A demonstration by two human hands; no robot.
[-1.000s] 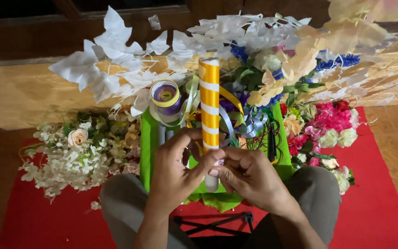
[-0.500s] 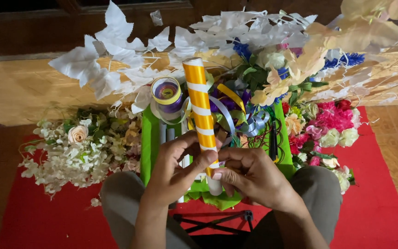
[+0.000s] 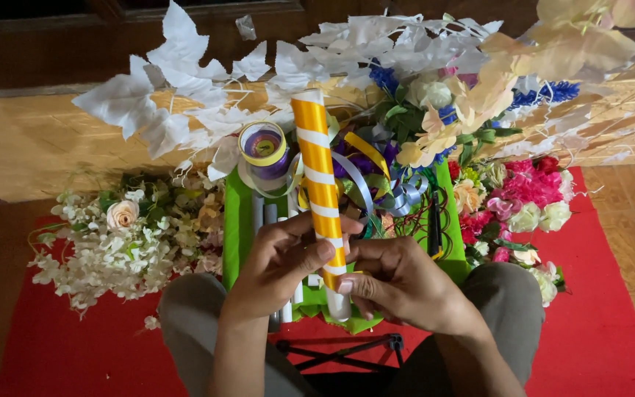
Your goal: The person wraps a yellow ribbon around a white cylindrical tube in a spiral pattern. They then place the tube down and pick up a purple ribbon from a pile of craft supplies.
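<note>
Both hands [image 3: 347,276] around half-hidden tube [image 3: 317,176]

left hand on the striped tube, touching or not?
Touching. The head view shows the left hand with its thumb pressed on the yellow-and-white striped tube, no gap between them.

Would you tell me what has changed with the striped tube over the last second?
The orange-and-white striped tube tipped from upright so its top leans left. Both hands kept hold of its lower end, the left hand and right hand barely shifting. The ribbon spool, green tray and flowers stayed put.
</note>
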